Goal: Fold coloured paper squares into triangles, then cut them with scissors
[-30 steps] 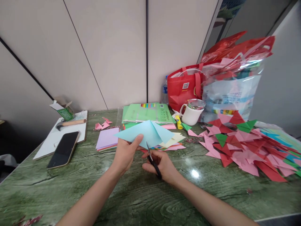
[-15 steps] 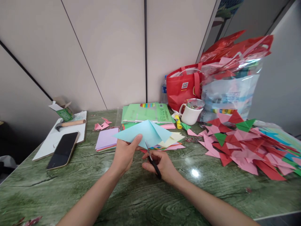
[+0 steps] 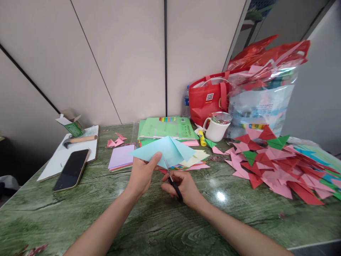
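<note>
My left hand [image 3: 141, 175] pinches a folded light blue paper [image 3: 165, 150] by its lower edge, thumb on top, and holds it up over the green table [image 3: 106, 213]. My right hand [image 3: 184, 186] grips small black-handled scissors [image 3: 172, 180]. Their blades point up and meet the paper's lower edge near its middle. Under the paper lie stacked sheets in purple [image 3: 121, 156], cream [image 3: 195, 157] and pink.
A phone [image 3: 71, 169] lies on a white board with a hammer [image 3: 78, 140] and a small green box [image 3: 72, 125] at left. Green paper packs [image 3: 165, 127], a glue stick [image 3: 202, 138], a white mug [image 3: 216, 127] and red bags [image 3: 210, 97] stand behind. Many folded paper triangles [image 3: 274, 167] cover the right side.
Almost nothing differs: the scissors' blades have edged slightly further up into the blue paper's lower edge, and both hands have stayed in place.
</note>
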`<state>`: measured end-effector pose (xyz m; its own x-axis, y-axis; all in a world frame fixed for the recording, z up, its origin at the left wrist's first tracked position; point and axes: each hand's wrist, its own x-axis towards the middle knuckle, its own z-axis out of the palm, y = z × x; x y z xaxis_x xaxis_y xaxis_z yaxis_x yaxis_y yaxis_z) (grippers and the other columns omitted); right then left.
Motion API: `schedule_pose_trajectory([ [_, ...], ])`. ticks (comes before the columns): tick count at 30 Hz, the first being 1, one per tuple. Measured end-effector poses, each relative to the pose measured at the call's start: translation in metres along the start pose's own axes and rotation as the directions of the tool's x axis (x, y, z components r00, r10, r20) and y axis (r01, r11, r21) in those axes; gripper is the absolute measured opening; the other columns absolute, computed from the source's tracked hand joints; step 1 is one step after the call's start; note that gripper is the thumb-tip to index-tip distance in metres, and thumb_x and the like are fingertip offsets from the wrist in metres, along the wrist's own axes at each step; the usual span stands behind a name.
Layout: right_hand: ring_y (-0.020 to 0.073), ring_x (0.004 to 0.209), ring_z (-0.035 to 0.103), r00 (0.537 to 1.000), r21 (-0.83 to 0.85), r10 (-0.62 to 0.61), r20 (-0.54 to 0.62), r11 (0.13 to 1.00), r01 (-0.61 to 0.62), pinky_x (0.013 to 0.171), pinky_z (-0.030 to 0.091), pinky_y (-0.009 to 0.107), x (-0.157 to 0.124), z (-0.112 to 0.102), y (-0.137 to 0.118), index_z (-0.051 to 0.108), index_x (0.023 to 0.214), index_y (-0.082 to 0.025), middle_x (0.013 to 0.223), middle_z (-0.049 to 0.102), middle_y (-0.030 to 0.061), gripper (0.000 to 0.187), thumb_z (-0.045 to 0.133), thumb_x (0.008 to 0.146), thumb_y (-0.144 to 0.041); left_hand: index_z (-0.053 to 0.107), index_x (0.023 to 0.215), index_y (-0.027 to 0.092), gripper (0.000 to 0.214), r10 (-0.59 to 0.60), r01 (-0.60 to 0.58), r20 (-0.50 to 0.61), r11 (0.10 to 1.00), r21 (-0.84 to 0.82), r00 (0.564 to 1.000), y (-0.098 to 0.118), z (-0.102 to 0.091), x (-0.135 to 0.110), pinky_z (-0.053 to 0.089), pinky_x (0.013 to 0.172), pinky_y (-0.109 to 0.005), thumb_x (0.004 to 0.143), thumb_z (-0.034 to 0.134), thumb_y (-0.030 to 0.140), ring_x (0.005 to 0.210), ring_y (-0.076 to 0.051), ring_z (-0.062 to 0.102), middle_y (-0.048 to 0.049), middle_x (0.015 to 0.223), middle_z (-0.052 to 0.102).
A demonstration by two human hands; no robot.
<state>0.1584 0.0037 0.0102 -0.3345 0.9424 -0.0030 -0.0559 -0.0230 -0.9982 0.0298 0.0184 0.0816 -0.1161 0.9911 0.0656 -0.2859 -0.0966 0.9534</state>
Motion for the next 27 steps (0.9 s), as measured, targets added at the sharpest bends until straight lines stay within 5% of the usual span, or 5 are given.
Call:
schedule_pose_trajectory([
  [27,0.0108,0.050,0.044,0.999,0.022,-0.001,-0.032,1.000,0.001,0.049,0.037,0.024,-0.0006,-0.0002,-0.0073,0.060,0.078,-0.017,0.054,0.049,-0.0049,0.041,0.079,0.055,-0.044,0.061,0.081,0.014,0.033,-0.055,0.055,0.008,0.996,0.071,0.998,0.0010,0.0051,-0.0067,0.052,0.053,-0.026,0.060,0.080,0.032,0.060,-0.014,0.058,-0.0015,0.072,0.065],
])
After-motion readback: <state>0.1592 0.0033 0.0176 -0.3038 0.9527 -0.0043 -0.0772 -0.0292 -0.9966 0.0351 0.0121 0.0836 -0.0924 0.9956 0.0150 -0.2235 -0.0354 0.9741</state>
